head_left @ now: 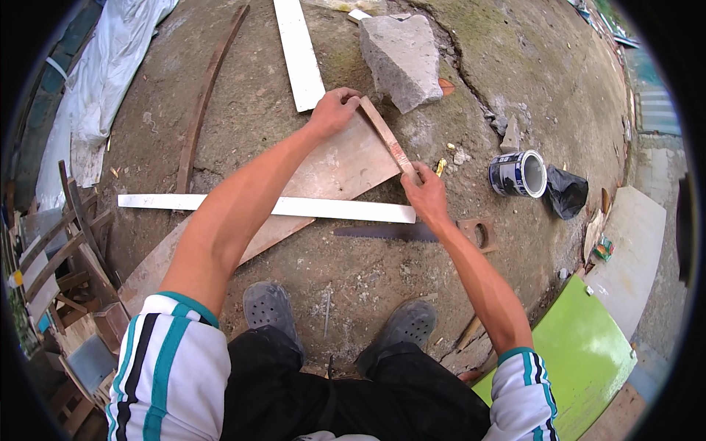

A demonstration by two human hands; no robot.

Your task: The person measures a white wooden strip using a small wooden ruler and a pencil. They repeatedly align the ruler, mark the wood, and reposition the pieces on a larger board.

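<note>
At the far-right end of the broad, flat brown wooden board [342, 163], in the head view, a short, narrow brown wooden strip [382, 132] is lying along the edge. The right hand [426, 192] is pinching the strip's near end between thumb and fingers; the left hand [335, 114] is curling its thumb and fingers at the board's far corner, where I cannot tell whether it is gripping strip or board.

As for progress, the strip is appearing lined up with the board's end, but no fastening is showing, so fixing is seemingly still remaining. A long, straight white strip [346, 209] is lying across the board, and a handsaw with a dark blade and brown handle [479, 235] is resting unheld on the ground at the board's near right.

Well to the board's right, a dark-and-white round metal can [507, 176] is showing a grey inside; at this angle I cannot be sure whether anything is sitting in it. Just beyond the can, farther from the board, a crumpled black plastic bag [566, 192] is hiding any contents.
</note>
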